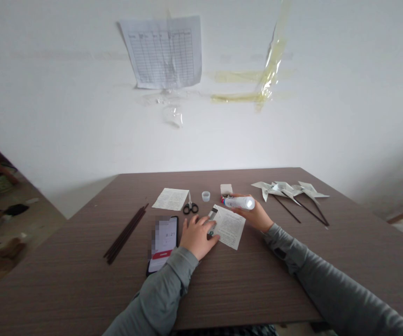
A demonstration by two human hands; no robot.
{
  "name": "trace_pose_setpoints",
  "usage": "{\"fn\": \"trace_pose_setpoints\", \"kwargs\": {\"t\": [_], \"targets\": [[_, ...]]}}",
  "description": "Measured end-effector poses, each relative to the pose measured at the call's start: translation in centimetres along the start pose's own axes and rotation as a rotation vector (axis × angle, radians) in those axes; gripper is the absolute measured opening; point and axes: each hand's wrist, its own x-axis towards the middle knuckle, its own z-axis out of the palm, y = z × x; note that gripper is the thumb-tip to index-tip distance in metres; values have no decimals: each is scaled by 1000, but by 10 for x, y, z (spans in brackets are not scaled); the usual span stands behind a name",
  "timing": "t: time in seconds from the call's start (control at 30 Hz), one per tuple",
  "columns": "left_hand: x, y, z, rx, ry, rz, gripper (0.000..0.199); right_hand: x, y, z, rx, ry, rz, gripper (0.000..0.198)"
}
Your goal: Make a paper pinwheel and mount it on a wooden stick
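Note:
Printed paper square (228, 228) lies tilted on the table in front of me. My left hand (198, 235) rests flat with fingers spread, its fingertips on the paper's left edge. Wrapped in my right hand (257, 215) is a white tube that looks like a glue stick (239, 202), held sideways above the paper's top edge. Its blue end points left, and I cannot tell whether it touches the paper. A small translucent cap (205, 196) stands beyond the paper. Close to the tube's left end sits a small open box (226, 189) with tiny coloured contents.
Black-handled scissors (190, 206) lie by another printed paper square (170, 199). A phone (163, 245) is beside my left forearm, with dark thin sticks (126, 233) farther left. Several paper pinwheels (285, 189) on sticks lie at the right. A white wall (93, 116) borders the table's back.

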Motion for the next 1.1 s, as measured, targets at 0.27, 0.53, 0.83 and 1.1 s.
{"fn": "trace_pose_setpoints", "kwargs": {"t": [0.27, 0.53, 0.83, 1.1], "targets": [[2, -5, 3, -19, -22, -7, 54, 1, 8, -20, -30, -21, 105, 67], [2, -5, -1, -22, -41, -7, 55, 4, 18, -26, -211, 39, 100, 58], [2, -5, 0, -34, -49, -20, 56, 2, 7, -28, -315, 64, -6, 50], [1, -5, -1, -6, -50, -19, 56, 0, 5, -27, -404, 21, -13, 53]]}}
